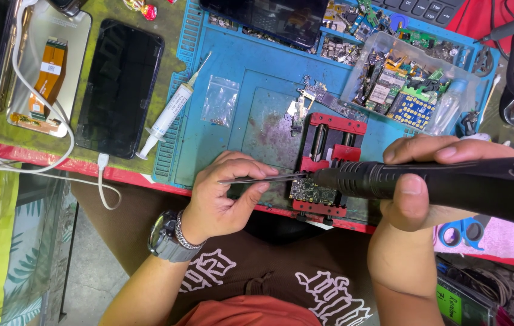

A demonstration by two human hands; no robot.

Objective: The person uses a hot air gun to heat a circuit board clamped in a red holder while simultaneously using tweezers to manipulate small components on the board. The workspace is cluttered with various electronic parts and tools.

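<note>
My left hand (224, 190) pinches thin metal tweezers (260, 178), whose tips reach the top edge of a small green circuit board (311, 193). The board is clamped in a red and black holder (335, 136) on a blue work mat (251, 108). My right hand (417, 181) grips a thick black hot-air handle (450, 184); its nozzle points left at the same spot on the board, meeting the tweezer tips. A metal watch and bracelet sit on my left wrist.
A white syringe (169, 115), a small clear bag (219, 99) and a clear box of board scraps (411, 84) lie on the mat. Two phones (121, 87) and a white cable (40, 163) lie at left. Blue scissors (459, 232) sit at right.
</note>
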